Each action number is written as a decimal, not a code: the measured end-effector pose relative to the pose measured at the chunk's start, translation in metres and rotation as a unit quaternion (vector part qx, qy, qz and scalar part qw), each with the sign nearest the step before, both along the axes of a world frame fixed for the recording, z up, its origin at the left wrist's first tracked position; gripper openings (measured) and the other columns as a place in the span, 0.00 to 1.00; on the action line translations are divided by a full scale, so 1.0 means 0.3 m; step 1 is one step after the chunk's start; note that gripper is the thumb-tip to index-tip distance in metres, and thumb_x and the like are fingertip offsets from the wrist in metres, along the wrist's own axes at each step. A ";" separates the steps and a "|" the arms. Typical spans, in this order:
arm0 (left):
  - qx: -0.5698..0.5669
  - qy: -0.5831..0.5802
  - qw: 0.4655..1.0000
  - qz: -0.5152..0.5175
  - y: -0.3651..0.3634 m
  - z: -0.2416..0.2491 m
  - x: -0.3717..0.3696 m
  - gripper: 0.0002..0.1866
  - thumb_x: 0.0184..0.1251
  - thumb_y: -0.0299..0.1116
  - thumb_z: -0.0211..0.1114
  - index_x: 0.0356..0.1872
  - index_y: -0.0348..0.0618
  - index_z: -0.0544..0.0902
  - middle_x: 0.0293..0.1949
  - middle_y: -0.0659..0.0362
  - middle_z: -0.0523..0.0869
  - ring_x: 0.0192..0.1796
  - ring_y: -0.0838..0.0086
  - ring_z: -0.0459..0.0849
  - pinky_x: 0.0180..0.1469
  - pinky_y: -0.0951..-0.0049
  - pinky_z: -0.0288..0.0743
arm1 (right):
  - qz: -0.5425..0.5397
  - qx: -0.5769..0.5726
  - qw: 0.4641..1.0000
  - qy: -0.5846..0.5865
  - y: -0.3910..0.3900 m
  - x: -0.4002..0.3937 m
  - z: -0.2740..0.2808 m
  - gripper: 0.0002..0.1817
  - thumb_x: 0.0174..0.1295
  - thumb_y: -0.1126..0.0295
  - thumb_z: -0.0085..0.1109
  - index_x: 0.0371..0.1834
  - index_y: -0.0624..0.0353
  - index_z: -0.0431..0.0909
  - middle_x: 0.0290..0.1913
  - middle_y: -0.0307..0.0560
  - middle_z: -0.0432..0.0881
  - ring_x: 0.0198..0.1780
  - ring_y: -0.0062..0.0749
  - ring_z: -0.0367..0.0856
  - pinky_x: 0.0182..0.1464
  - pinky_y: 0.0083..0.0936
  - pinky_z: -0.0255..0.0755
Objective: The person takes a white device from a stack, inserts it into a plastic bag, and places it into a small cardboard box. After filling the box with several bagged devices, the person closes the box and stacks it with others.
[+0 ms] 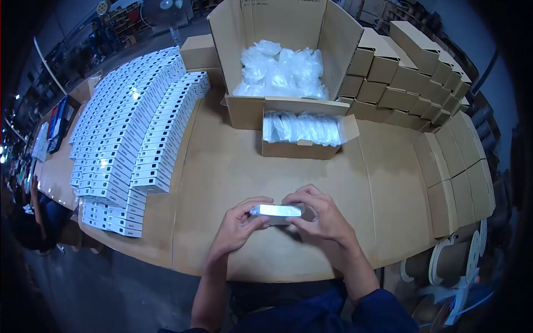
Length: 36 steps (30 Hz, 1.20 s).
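Observation:
Between my two hands is a small flat white box (276, 211), its long narrow side facing me; a shiny clear wrap seems to show at its ends. My left hand (240, 225) grips the left end, thumb in front and fingers behind. At the right end, my right hand (322, 215) pinches it with the thumb below and the fingers curled above. Just beyond my hands stands an open small carton (300, 150) packed with a row of clear plastic-wrapped items (302, 127). The underside of the held box is hidden.
Tall stacks of white labelled boxes (119, 139) fill the left side of the cardboard-covered table (216, 161). A large open carton (244, 114) of clear plastic bags (283, 69) stands at the back. Brown cartons (400, 83) are piled at right, above cable spools (455, 258). A person (41, 216) is at far left.

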<state>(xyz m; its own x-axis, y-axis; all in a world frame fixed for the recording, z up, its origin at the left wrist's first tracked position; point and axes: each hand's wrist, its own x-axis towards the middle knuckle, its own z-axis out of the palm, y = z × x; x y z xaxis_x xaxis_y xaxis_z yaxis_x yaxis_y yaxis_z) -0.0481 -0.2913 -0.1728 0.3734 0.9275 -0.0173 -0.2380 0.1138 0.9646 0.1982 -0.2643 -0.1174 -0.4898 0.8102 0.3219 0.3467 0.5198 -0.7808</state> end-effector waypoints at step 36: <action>0.488 0.457 0.723 0.177 0.569 0.016 -0.120 0.28 0.64 0.24 0.66 0.66 0.45 0.75 0.65 0.52 0.80 0.68 0.52 0.77 0.74 0.43 0.67 | -0.299 0.225 0.900 -0.223 0.480 -0.300 0.088 0.10 0.66 0.72 0.65 0.46 0.61 0.75 0.39 0.57 0.81 0.30 0.59 0.86 0.30 0.49 0.82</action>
<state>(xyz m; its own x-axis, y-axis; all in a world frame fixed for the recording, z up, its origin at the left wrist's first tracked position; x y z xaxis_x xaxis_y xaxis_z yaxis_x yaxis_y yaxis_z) -0.0842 -0.1205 -0.1680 0.3550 0.6996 0.6201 0.7010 -0.6380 0.3185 0.1081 -0.1202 -0.0909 -0.1703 0.8089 0.5627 0.8968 0.3640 -0.2517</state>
